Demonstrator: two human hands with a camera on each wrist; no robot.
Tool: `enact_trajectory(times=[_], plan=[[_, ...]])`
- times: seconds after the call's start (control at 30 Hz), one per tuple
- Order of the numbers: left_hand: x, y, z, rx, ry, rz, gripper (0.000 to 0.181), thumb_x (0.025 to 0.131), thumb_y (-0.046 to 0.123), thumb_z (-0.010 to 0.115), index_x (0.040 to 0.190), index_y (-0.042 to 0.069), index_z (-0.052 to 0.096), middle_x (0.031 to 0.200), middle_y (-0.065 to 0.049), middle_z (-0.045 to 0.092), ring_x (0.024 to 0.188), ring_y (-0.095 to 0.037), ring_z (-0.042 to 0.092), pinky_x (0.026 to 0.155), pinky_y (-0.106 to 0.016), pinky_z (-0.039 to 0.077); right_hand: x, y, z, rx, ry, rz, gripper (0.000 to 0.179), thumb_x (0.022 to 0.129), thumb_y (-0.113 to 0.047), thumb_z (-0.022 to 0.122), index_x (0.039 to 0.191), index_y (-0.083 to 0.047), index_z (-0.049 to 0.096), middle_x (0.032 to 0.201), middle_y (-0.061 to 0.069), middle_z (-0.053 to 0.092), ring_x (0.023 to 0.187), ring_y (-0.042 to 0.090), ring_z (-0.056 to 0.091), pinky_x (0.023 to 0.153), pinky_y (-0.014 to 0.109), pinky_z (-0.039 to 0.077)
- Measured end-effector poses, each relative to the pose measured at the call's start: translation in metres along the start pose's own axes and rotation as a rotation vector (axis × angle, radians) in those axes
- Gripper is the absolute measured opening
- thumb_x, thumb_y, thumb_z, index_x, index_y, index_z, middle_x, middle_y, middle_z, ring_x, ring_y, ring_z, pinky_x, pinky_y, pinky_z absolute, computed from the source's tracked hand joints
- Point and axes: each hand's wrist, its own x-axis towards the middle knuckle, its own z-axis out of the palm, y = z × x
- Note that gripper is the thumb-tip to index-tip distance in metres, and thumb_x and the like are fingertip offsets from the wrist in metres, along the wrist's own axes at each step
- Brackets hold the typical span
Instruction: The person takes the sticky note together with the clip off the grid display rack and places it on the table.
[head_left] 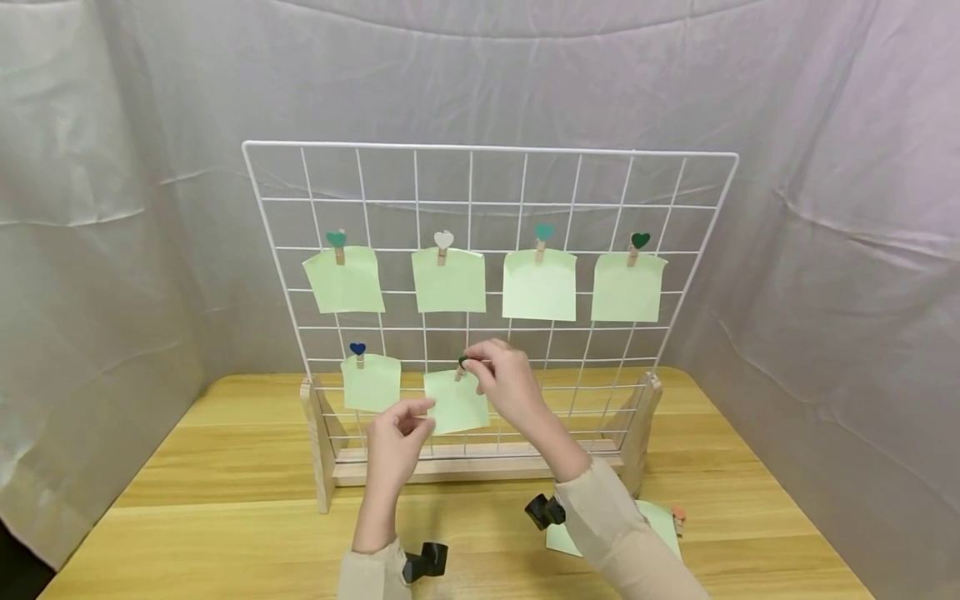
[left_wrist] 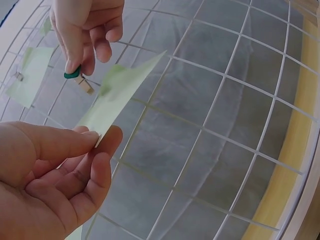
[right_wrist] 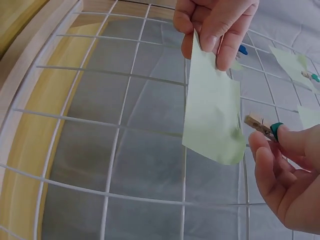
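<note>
My left hand (head_left: 397, 442) pinches the left edge of a pale green sticky note (right_wrist: 212, 100) between thumb and fingers, against the lower part of a white wire grid (head_left: 495, 202). In my right hand (head_left: 510, 379) is a small wooden clothespin (left_wrist: 84, 85) with a dark green heart, its end gripped by thumb and fingertips. Both wrist views show the clothespin's tip just off the note's top edge. Left of this note, another note (head_left: 371, 385) hangs from a clothespin with a blue heart (head_left: 357, 348).
Higher on the grid hangs a row of several notes (head_left: 448, 283) on heart clothespins. Wooden feet (head_left: 318, 450) hold the grid on the wooden table (head_left: 225, 533). Beside my right forearm lie more green paper (head_left: 660, 525) and a clothespin with an orange heart (head_left: 678, 515).
</note>
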Motion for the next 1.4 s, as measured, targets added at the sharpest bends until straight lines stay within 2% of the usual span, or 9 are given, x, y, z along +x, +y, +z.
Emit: enact_trajectory(times=[0.23, 0.6, 0.87, 1.2, 1.3, 1.4], plan=[[-0.001, -0.003, -0.001, -0.003, -0.020, -0.017, 0.015, 0.076, -0.006, 0.064, 0.091, -0.002, 0.066, 0.086, -0.013, 0.064, 0.070, -0.020, 0.060, 0.057, -0.022, 0.046, -0.006, 0.007, 0.000, 0.097, 0.045, 0.011, 0.012, 0.083, 0.001, 0.060, 0.092, 0.005, 0.065, 0.077, 0.007, 0.058, 0.050, 0.011, 0.053, 0.043, 0.022, 0.045], [-0.005, -0.007, 0.001, -0.032, -0.060, -0.047, 0.012, 0.076, -0.004, 0.065, 0.088, -0.004, 0.065, 0.080, -0.012, 0.064, 0.066, -0.018, 0.059, 0.054, -0.022, 0.047, -0.018, 0.015, -0.004, 0.199, 0.044, 0.037, 0.012, 0.082, 0.002, 0.060, 0.092, 0.007, 0.064, 0.075, 0.010, 0.061, 0.046, 0.014, 0.053, 0.041, 0.026, 0.046], [-0.006, -0.015, 0.002, -0.038, -0.103, -0.068, 0.009, 0.077, -0.003, 0.064, 0.086, -0.004, 0.065, 0.078, -0.010, 0.061, 0.063, -0.017, 0.058, 0.055, -0.023, 0.048, -0.026, 0.024, -0.006, 0.301, 0.035, 0.122, 0.009, 0.082, 0.004, 0.059, 0.090, 0.007, 0.061, 0.076, 0.012, 0.060, 0.046, 0.024, 0.054, 0.041, 0.032, 0.046], [-0.008, -0.021, 0.006, -0.047, -0.157, -0.092, 0.012, 0.077, -0.006, 0.062, 0.089, -0.005, 0.064, 0.081, -0.010, 0.060, 0.061, -0.018, 0.058, 0.057, -0.030, 0.050, -0.039, 0.036, -0.007, 0.311, 0.003, 0.186, 0.004, 0.082, 0.002, 0.060, 0.084, 0.006, 0.059, 0.076, 0.011, 0.057, 0.045, 0.012, 0.051, 0.040, 0.029, 0.045], [-0.009, -0.023, 0.006, -0.043, -0.167, -0.094, 0.012, 0.077, -0.006, 0.062, 0.089, -0.005, 0.064, 0.082, -0.011, 0.059, 0.061, -0.019, 0.058, 0.057, -0.035, 0.050, -0.043, 0.040, -0.008, 0.311, -0.008, 0.221, 0.004, 0.083, 0.003, 0.059, 0.086, 0.004, 0.060, 0.078, 0.010, 0.057, 0.046, 0.019, 0.053, 0.040, 0.030, 0.045], [-0.010, -0.023, 0.007, -0.040, -0.176, -0.091, 0.013, 0.077, -0.006, 0.062, 0.090, -0.005, 0.063, 0.083, -0.011, 0.059, 0.062, -0.019, 0.059, 0.058, -0.037, 0.050, -0.047, 0.043, -0.008, 0.320, -0.012, 0.258, 0.005, 0.083, 0.004, 0.058, 0.087, 0.004, 0.061, 0.080, 0.010, 0.057, 0.050, 0.031, 0.055, 0.041, 0.027, 0.045]])
